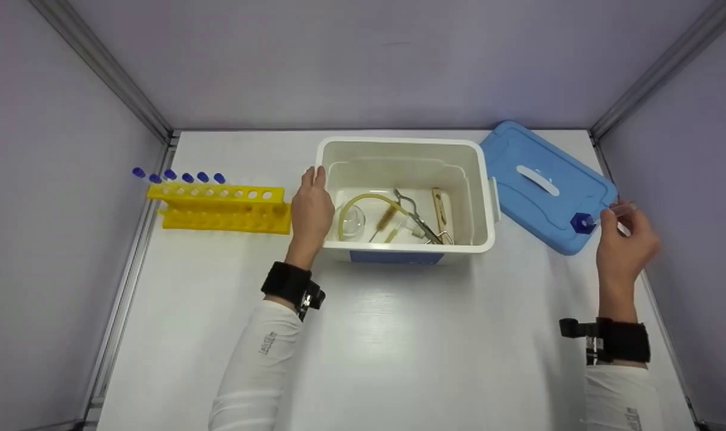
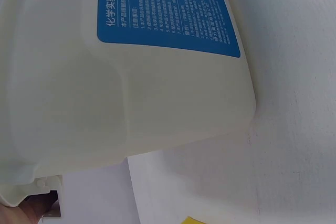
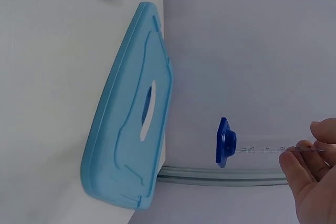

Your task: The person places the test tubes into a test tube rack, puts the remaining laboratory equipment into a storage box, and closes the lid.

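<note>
My right hand (image 1: 629,245) pinches a clear graduated cylinder (image 3: 260,150) between thumb and fingers. Its blue base (image 1: 582,223) points down and overlaps the near right corner of the blue lid (image 1: 518,179) in the head view; the right wrist view has it in the air beside the lid. My left hand (image 1: 312,212) holds the left side of the white storage box (image 1: 485,179), fingers along its rim and at the side handle (image 2: 47,183). Inside the box lie yellow tubing (image 1: 368,196), a glass vessel (image 1: 354,221), metal tongs (image 1: 425,227), a brush (image 1: 386,216) and a wooden piece (image 1: 439,206).
A yellow test tube rack (image 1: 225,224) stands left of the box, with several blue-capped tubes (image 1: 187,178) in its back row. The lid has a white handle (image 1: 537,180). Panel walls (image 1: 374,66) enclose the white table (image 1: 374,347) at the back and sides.
</note>
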`<state>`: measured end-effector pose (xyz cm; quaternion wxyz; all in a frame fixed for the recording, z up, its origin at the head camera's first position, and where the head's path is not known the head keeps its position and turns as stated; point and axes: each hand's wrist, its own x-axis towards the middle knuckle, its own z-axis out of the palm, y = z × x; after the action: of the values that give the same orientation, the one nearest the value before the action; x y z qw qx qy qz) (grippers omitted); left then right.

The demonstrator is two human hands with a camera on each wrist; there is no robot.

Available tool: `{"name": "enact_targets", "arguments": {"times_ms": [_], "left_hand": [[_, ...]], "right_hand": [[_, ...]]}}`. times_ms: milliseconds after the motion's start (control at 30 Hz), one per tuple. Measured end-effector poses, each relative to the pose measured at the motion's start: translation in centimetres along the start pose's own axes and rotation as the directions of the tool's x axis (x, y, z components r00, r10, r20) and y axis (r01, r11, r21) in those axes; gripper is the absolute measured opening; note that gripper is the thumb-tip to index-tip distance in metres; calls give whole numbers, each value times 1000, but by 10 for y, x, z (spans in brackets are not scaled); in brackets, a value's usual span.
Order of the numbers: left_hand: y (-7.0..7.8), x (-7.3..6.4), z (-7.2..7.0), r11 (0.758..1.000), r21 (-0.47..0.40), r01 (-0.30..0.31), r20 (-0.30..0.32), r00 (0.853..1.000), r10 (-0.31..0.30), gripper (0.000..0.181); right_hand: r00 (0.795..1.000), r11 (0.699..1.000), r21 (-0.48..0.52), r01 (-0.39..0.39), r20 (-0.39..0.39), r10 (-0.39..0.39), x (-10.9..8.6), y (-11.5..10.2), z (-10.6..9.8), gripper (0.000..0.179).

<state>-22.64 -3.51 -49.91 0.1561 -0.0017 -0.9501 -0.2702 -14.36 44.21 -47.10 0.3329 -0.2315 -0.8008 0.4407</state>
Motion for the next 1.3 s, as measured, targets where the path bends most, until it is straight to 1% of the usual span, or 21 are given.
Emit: {"name": "enact_targets", "arguments": {"times_ms": [67, 233, 267, 367, 500, 700, 933, 1100, 1200, 1300], "left_hand": [[0, 0, 0, 1000, 0, 2, -2, 1000, -2, 42], [0, 1, 0, 1000, -2, 10, 8, 1000, -10, 43], [0, 1, 0, 1000, -3, 11, 11, 1000, -11, 43], [0, 0, 1, 1000, -3, 7, 10, 1000, -7, 42], [0, 0, 1, 1000, -7, 2, 2, 1000, -2, 42], [-1, 1, 1, 1000, -6, 0, 8, 1000, 0, 43], [-1, -1, 1, 999, -16, -37, -13, 999, 37, 42], [-1, -2, 0, 999, -13, -38, -16, 999, 38, 43], [-1, -2, -1, 999, -12, -32, -11, 999, 31, 43], [0, -1, -1, 1000, -12, -25, -6, 1000, 25, 43]], "right_hand": [[999, 999, 35, 37, 12, -37, -2, -8, 2, 25], [993, 986, 130, 105, 41, -111, -9, -27, 8, 11], [991, 983, 141, 114, 47, -122, -11, -31, 10, 10], [988, 978, 160, 132, 62, -144, -14, -39, 14, 8], [983, 975, 165, 150, 80, -165, -17, -46, 20, 14], [973, 964, 182, 192, 96, -212, -20, -56, 27, 15], [952, 944, 217, 248, 125, -279, -27, -70, 36, 18], [937, 930, 244, 275, 150, -316, -32, -80, 45, 21], [918, 917, 253, 308, 173, -356, -35, -87, 50, 20], [903, 909, 262, 324, 200, -379, -38, -94, 54, 16]]}}
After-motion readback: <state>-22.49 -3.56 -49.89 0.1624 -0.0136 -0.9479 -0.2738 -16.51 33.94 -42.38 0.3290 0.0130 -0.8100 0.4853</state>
